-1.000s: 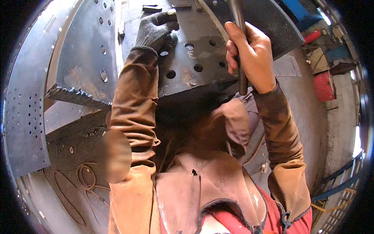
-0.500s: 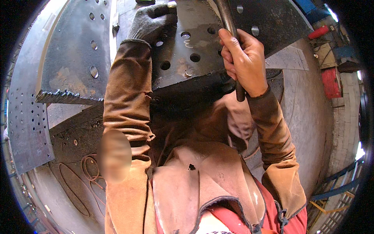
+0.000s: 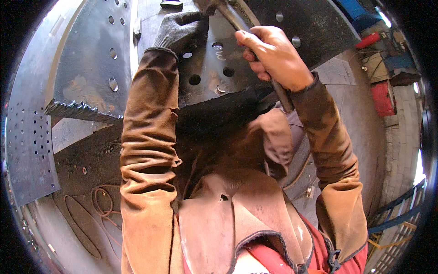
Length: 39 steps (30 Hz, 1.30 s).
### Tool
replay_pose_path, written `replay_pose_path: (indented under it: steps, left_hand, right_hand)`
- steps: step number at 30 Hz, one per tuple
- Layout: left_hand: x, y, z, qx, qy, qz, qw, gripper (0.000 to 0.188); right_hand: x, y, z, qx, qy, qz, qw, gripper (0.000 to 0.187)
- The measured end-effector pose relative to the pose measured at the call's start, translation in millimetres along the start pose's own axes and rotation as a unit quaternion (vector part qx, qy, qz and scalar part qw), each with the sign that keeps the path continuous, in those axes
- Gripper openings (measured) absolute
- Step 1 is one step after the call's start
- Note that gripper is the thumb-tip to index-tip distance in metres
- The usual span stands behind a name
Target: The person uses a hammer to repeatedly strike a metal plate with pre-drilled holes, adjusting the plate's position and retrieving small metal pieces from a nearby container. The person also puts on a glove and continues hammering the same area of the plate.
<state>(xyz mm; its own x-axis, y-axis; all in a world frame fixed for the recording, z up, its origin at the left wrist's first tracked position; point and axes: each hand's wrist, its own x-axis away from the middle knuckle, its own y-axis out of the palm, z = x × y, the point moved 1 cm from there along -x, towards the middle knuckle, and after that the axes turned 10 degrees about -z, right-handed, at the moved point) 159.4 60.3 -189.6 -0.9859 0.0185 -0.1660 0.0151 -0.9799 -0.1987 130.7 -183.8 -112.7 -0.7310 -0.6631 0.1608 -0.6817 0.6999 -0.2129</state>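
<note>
My right hand (image 3: 276, 57), bare, is wrapped round the metal handle (image 3: 285, 98) of a hammer. The hammer's dark head (image 3: 207, 4) is at the top edge, over the fingers of my left hand. That left hand (image 3: 178, 29) wears a dark grey glove and is closed, resting at a thick steel plate (image 3: 207, 89) with round holes. It grips a metal piece with a bright end, which showed a moment ago; the hammer head now hides that end.
Another holed steel plate (image 3: 86, 68) with a rough cut edge stands to the left. Beyond it lies a larger plate (image 3: 29, 150) with many small holes. A thin hose (image 3: 98, 201) coils on the floor. Red and blue equipment (image 3: 383, 98) stands at the right.
The hammer has tilted to the left, and its head has come down into view over my left hand. My right hand has moved slightly left and up. The left hand stays nearly in place.
</note>
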Motion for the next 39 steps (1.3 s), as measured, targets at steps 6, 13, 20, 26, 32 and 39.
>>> replay_pose_path:
  steps: [6, 13, 20, 26, 32, 39]
  left_hand:
    - [-11, -3, -14, 0.013, 0.025, 0.009, 1.0, 0.029]
    - [-5, 5, 0, 0.006, -0.007, 0.015, 1.0, 0.029]
    - [-9, -1, -8, 0.011, 0.041, 0.006, 0.999, 0.027]
    - [-11, -8, 4, -0.067, 0.087, 0.094, 0.989, 0.024]
    - [11, 3, 38, -0.149, 0.055, 0.114, 0.981, 0.023]
    - [37, 36, 93, -0.359, -0.032, 0.202, 0.911, 0.029]
  right_hand:
    - [20, 4, -54, 0.085, -0.109, 0.055, 0.989, 0.031]
    - [63, -19, -126, 0.462, -0.397, 0.252, 0.752, 0.033]
    - [-27, -35, 16, 0.375, -0.072, 0.125, 0.916, 0.038]
    - [26, -14, -4, -0.043, -0.107, 0.122, 0.986, 0.041]
    - [41, 2, 30, -0.104, -0.14, 0.15, 0.973, 0.036]
    - [42, 7, 46, -0.118, -0.102, 0.143, 0.977, 0.032]
